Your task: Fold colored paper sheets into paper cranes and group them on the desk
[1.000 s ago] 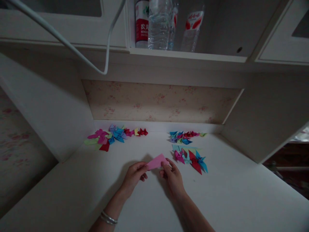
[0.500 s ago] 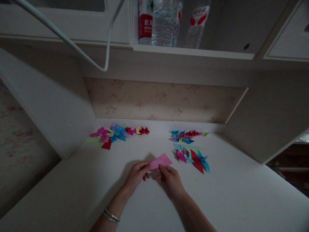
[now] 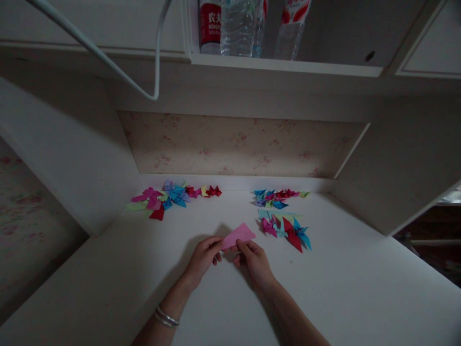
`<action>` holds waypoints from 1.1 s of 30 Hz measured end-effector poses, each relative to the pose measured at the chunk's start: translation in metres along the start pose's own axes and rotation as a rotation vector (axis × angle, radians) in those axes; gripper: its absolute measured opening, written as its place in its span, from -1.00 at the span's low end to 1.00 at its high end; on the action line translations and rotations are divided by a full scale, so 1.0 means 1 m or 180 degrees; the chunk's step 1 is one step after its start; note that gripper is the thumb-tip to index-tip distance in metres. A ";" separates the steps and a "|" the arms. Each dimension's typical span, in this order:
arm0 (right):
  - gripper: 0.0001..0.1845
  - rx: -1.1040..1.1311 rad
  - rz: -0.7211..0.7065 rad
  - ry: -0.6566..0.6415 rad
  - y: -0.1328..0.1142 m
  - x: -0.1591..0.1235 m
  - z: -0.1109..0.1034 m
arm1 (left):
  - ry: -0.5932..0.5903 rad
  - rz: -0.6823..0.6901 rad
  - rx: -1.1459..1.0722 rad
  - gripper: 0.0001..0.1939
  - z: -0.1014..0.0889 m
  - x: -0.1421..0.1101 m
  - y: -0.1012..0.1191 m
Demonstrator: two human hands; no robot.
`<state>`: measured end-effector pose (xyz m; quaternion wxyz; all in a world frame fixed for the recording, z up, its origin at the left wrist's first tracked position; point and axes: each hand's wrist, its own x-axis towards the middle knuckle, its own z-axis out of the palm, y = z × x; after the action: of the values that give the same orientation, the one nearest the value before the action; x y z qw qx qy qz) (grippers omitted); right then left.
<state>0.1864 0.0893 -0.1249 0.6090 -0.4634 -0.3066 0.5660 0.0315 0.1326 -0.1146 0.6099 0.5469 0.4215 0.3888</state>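
A folded piece of pink paper point(image 3: 240, 233) is held just above the white desk between my two hands. My left hand point(image 3: 206, 257) pinches its left corner between thumb and fingers. Along the lower edge, my right hand point(image 3: 253, 261) grips the paper, thumb on top and fingers curled beneath. Folded paper pieces in pink, blue, green and red point(image 3: 158, 198) lie in a heap at the back left. To the right of the paper are more folded pieces, including a large red one point(image 3: 292, 235) and a blue one point(image 3: 303, 234).
Another row of small folded papers point(image 3: 275, 197) lies along the back right of the desk point(image 3: 230, 307). Overhead, a shelf point(image 3: 288, 65) holds several plastic bottles point(image 3: 237, 29). A white cable or bar point(image 3: 97, 54) hangs at upper left. Side panels point(image 3: 396, 158) flank the desk.
The view has shifted slightly, so the shelf and papers sit a little higher in the picture. Both hands keep their hold on the pink paper, with hardly any movement.
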 end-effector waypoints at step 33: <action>-0.68 -0.0684 -0.0521 -0.0721 0.001 -0.013 0.006 | -0.0139 0.0152 0.0257 -0.67 0.001 0.000 -0.001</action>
<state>0.1779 0.0783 -0.1218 0.5616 -0.4326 -0.4686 0.5271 0.0328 0.1317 -0.1153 0.5869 0.5894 0.4104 0.3739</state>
